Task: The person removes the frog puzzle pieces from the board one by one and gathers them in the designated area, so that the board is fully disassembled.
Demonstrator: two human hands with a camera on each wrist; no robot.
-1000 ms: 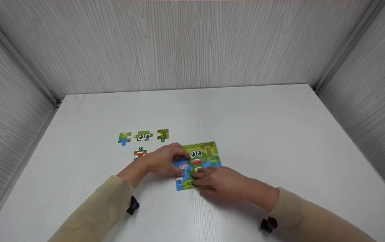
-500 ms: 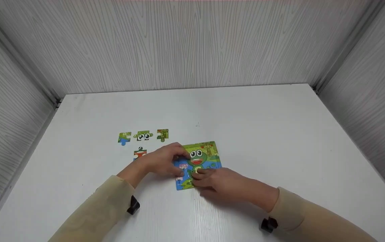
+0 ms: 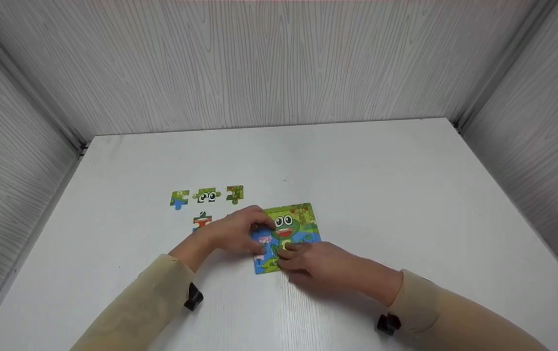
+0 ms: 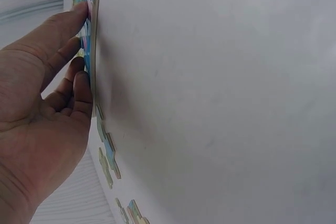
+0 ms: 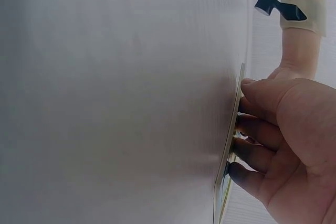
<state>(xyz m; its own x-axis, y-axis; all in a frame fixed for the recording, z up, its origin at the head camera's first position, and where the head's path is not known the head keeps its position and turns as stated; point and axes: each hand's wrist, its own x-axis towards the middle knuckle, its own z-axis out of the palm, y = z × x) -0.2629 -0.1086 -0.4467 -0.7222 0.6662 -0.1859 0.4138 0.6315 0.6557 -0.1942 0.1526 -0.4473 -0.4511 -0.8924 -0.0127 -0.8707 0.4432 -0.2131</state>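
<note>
A square jigsaw puzzle of a green frog (image 3: 301,214) lies flat on the white table in the head view, slightly turned. Over its left side my left hand (image 3: 235,229) rests, with thumb and fingertips on the printed surface. My right hand (image 3: 318,263) covers the lower right corner, its fingertips pressing on the frog's body. Seen from the left wrist, the fingertips of the left hand (image 4: 47,87) meet the face of the puzzle (image 4: 93,24) near its edge. In the right wrist view, the puzzle's edge (image 5: 226,161) runs past the bent fingers. Neither hand is curled round anything.
Left of and behind the puzzle lie loose jigsaw pieces: a green-blue one (image 3: 179,199), one with eyes (image 3: 207,196), a dark green one (image 3: 234,193), and one with a red mouth (image 3: 202,219), partly behind the left hand. Pale wood-grain panels (image 3: 279,63) enclose the table.
</note>
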